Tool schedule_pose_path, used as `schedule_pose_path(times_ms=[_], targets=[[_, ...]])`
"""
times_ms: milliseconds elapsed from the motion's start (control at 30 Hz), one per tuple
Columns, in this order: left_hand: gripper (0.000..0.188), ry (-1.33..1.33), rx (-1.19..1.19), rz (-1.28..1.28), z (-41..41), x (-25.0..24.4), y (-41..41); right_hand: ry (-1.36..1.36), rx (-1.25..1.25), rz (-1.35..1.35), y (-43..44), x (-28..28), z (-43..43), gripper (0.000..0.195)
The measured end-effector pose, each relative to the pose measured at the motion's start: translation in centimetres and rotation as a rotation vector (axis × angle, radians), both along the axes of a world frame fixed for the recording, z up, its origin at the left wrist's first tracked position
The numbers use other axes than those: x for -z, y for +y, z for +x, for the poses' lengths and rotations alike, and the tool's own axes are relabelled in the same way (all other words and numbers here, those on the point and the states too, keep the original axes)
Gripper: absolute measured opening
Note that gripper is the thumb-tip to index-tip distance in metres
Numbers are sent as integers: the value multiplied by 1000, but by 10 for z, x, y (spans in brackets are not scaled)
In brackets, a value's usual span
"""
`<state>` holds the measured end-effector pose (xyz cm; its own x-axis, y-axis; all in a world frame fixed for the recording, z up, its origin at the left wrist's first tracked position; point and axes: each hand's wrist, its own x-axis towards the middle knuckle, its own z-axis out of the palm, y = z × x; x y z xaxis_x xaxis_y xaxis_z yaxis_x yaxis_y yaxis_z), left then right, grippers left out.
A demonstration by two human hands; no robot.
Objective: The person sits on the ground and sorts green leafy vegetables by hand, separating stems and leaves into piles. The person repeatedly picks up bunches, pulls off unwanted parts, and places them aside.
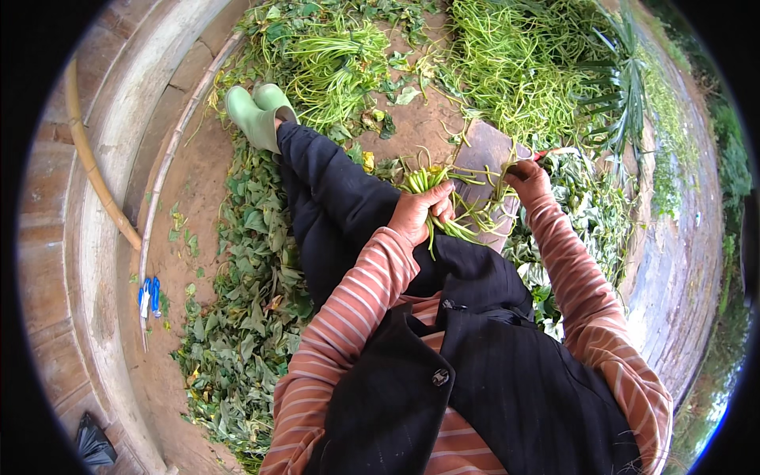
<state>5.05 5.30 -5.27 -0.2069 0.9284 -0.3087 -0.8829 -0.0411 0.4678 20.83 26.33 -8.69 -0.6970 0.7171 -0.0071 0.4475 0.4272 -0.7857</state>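
My left hand (421, 214) is closed around a bunch of green leafy-plant stems (426, 179) above my lap; the cut-looking ends stick up past the thumb and thin stems trail out to the right. At the loose tips of these stems is my right hand (527, 178), its fingers pinched together on a thin stem. A wooden board (482, 148) lies under the trailing stems, between the two hands. Something red (540, 155) shows just beyond my right hand; what it is cannot be made out.
A large heap of green stems (516, 77) lies ahead, with a tied-looking bundle (344, 65) to its left. Stripped leaves (249, 320) cover the ground at left, more (588, 196) at right. Long poles (172, 142), blue-handled items (149, 297) and a black plastic bag (94, 442) lie farther left.
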Motion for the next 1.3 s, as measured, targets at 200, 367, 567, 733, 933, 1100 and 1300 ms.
schedule_pose_path(times_ms=[200, 367, 567, 733, 933, 1100, 1300], targets=[[31, 64, 38, -25, -1, -3, -1, 91, 8, -171, 5, -22, -8, 23], [30, 73, 32, -27, 0, -1, 0, -218, -136, -42, 13, -29, -13, 17], [18, 7, -33, -8, 0, 0, -1, -223, -206, -401, 4, -47, -20, 20], [15, 12, -50, -5, 2, -3, 0, 57, -157, -668, -16, -72, -30, 14], [16, 104, -78, 24, 5, -2, 3, 225, -207, -712, -55, -82, -48, 11], [16, 138, -111, 9, 7, -1, 4, 278, -154, -770, -77, -72, -52, 10], [16, 177, -104, 21, 6, 4, 3, 310, -84, -807, -88, -63, -48, 10]])
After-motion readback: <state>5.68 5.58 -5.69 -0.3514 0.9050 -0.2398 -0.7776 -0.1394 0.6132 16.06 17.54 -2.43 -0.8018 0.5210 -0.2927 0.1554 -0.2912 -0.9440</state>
